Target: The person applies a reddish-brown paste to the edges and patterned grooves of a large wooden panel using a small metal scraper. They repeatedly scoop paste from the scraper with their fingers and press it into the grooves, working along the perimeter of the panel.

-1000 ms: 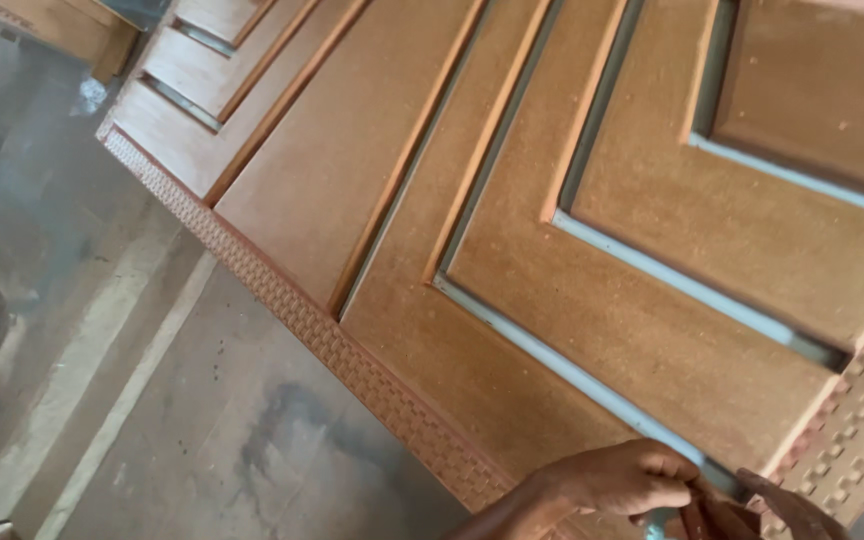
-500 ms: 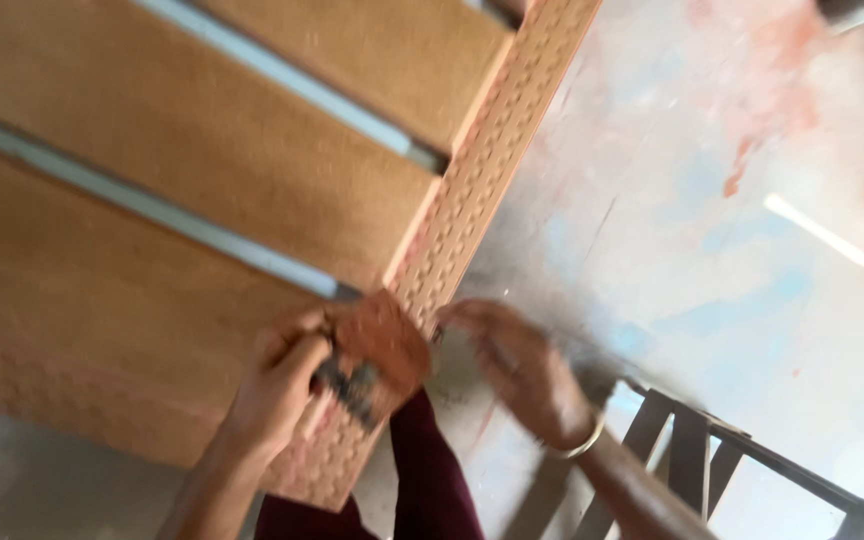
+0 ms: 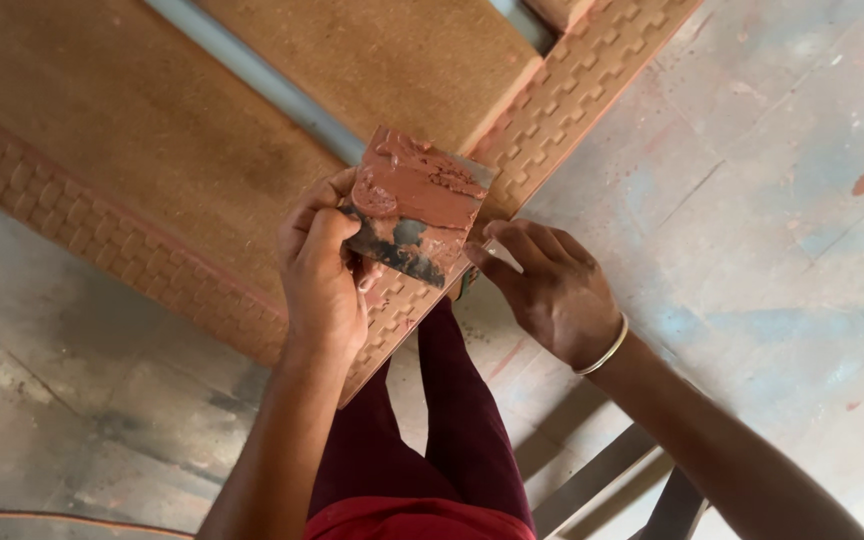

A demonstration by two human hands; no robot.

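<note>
Held item: one flat square plate (image 3: pixel 414 205), smeared with reddish-brown paste, dark patches along its lower edge; we hold it above the corner of the wooden door panel.
Left hand: our left hand (image 3: pixel 324 268) is closed on the plate's left edge, thumb on its face, fingers curled behind.
Right hand: our right hand (image 3: pixel 552 285) has its fingertips (image 3: pixel 484 252) pinched on a small pale piece at the plate's lower right corner; what the piece is, we cannot tell. One thin bangle (image 3: pixel 604 350) sits on this wrist.
Change from half a second ago: the plate was lower and blurred, with the right hand spread apart from it; now that hand has closed in to the plate's corner and the view is steady and nearer.
Surface below: one wooden door panel (image 3: pixel 152 130) with a carved block-pattern border (image 3: pixel 592 70) and one grey groove (image 3: pixel 252 75).
Surroundings: stained concrete floor (image 3: pixel 772 200); our maroon trousers (image 3: pixel 452 420); dark metal bars (image 3: pixel 592 480) at lower right.
</note>
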